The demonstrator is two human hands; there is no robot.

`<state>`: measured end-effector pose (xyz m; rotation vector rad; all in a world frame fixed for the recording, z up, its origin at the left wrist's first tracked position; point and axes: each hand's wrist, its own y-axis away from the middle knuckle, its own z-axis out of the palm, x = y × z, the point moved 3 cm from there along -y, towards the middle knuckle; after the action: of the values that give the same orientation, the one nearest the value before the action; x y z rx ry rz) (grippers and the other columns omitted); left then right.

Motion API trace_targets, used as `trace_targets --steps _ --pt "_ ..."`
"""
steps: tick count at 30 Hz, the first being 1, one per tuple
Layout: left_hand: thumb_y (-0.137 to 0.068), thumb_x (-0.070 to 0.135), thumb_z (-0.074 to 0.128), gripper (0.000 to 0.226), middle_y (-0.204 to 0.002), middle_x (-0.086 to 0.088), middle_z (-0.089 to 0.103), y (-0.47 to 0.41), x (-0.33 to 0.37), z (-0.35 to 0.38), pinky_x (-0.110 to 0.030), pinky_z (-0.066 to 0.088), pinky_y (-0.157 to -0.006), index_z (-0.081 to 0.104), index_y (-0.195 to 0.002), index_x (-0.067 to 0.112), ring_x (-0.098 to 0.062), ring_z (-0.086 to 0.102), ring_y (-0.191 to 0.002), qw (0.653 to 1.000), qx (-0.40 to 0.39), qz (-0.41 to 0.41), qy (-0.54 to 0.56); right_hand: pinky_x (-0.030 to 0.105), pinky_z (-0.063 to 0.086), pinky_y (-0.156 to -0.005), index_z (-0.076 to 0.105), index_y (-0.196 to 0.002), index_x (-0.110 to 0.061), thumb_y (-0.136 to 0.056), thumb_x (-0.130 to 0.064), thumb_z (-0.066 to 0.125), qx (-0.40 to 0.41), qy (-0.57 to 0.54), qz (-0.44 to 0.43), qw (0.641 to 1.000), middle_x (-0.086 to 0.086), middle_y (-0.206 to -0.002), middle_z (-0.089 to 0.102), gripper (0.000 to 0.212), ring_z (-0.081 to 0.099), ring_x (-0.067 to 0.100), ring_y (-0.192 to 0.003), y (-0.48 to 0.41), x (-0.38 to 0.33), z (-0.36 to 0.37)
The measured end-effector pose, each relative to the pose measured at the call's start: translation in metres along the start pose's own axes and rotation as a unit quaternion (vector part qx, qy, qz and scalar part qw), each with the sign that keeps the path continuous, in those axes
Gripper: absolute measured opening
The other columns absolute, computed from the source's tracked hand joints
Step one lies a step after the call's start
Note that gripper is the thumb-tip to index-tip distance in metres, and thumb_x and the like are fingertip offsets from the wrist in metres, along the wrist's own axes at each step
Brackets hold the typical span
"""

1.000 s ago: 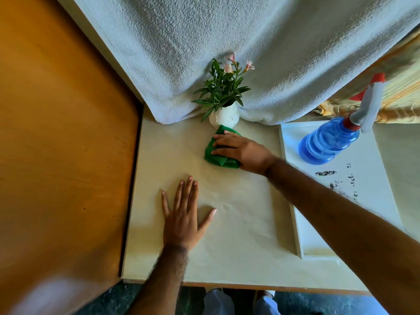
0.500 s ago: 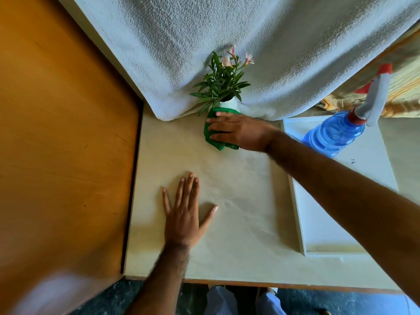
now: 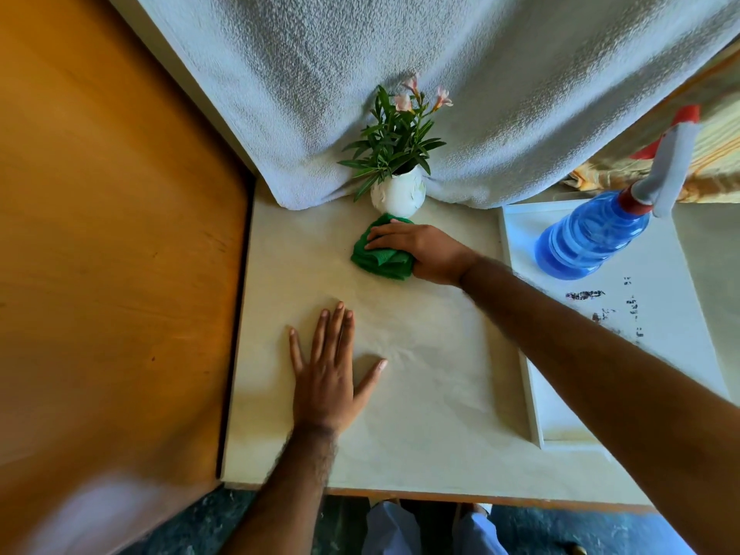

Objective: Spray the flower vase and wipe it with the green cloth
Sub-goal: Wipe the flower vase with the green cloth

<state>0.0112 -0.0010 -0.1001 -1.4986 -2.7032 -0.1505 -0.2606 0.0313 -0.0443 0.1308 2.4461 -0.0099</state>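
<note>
the vase (image 3: pixel 398 193) stands at the surface's (image 3: pixel 432 378) far edge against a hanging towel (image 3: pixel 480 94); right hand (image 3: pixel 426 250) grips the cloth (image 3: pixel 380 260) before it; left hand (image 3: pixel 326 378) lies flat, open; spray bottle (image 3: pixel 588 234) near the right edge.

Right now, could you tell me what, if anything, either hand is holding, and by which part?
The right hand grips the bunched green cloth from above, on its right side. The left hand lies flat on the table, holding nothing.

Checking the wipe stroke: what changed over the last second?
The right hand with the green cloth went up against the vase, then came back down to the table at its base. Left hand stayed flat; spray bottle untouched on the tray.
</note>
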Motion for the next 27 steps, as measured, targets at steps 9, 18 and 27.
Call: trace_targets --steps 9,18,27 --pt "-0.095 0.079 0.029 0.095 -0.175 -0.005 0.02 0.002 0.0 -0.002 -0.07 0.015 -0.126 0.017 -0.167 0.018 -0.026 0.024 -0.16 1.0 -0.01 -0.006 0.009 0.031 0.046 -0.103 0.067 -0.13 -0.003 -0.074 0.021 0.055 0.059 -0.07 0.054 0.994 0.015 -0.128 0.07 0.062 0.064 0.029 -0.119 0.036 -0.052 -0.018" --pt "-0.095 0.076 0.03 0.092 -0.174 -0.004 0.022 0.004 0.005 -0.012 -0.071 0.015 -0.126 0.026 -0.165 0.016 -0.026 0.026 -0.16 1.0 -0.013 -0.013 0.024 0.055 0.03 -0.122 0.061 -0.134 0.008 -0.083 0.019 0.067 0.237 0.085 0.093 0.963 0.023 -0.14 0.06 0.053 0.05 0.039 -0.138 0.19 -0.06 -0.017" --pt "-0.092 0.077 0.027 0.094 -0.175 -0.003 0.02 0.004 0.007 -0.012 -0.07 0.013 -0.127 0.023 -0.165 0.018 -0.025 0.022 -0.161 0.999 -0.014 -0.015 0.029 0.061 0.037 -0.117 0.046 -0.15 -0.003 -0.075 0.025 0.06 0.217 0.115 0.333 0.911 0.022 -0.159 0.038 0.081 0.031 0.039 -0.151 0.287 -0.019 0.021"
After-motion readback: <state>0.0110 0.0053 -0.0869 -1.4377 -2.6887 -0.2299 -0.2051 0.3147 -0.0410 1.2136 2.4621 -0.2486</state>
